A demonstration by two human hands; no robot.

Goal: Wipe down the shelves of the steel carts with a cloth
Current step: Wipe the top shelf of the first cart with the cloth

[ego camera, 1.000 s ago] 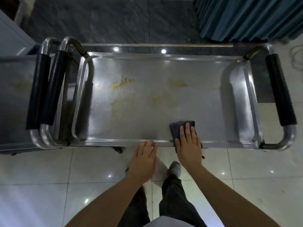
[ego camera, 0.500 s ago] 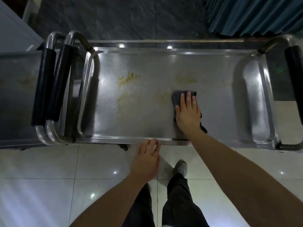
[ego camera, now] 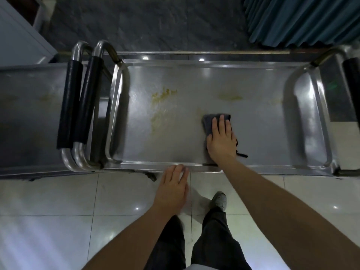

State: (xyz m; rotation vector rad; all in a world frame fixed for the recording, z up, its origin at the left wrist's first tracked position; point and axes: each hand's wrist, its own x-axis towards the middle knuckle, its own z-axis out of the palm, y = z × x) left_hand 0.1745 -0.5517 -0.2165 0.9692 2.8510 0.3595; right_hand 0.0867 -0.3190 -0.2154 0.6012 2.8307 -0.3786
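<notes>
A steel cart's top shelf [ego camera: 175, 145] lies in front of me, with yellow stains [ego camera: 162, 94] left of its middle and fainter ones [ego camera: 230, 97] farther right. A dark grey cloth [ego camera: 209, 121] lies flat on the shelf right of centre. My right hand [ego camera: 221, 141] presses on the cloth with straight fingers. My left hand [ego camera: 172, 187] rests with its fingertips on the shelf's near rim [ego camera: 148, 163], holding nothing.
A second steel cart [ego camera: 29, 117] stands against the left end, both with black-padded handles [ego camera: 77, 106]. Another padded handle [ego camera: 353, 82] is at the right end. A teal curtain [ego camera: 302, 20] hangs at back right. My shoe [ego camera: 220, 199] stands on white floor tiles.
My right hand slid the cloth from the near rim out toward the middle of the shelf, then held about there. My left hand stayed at the rim.
</notes>
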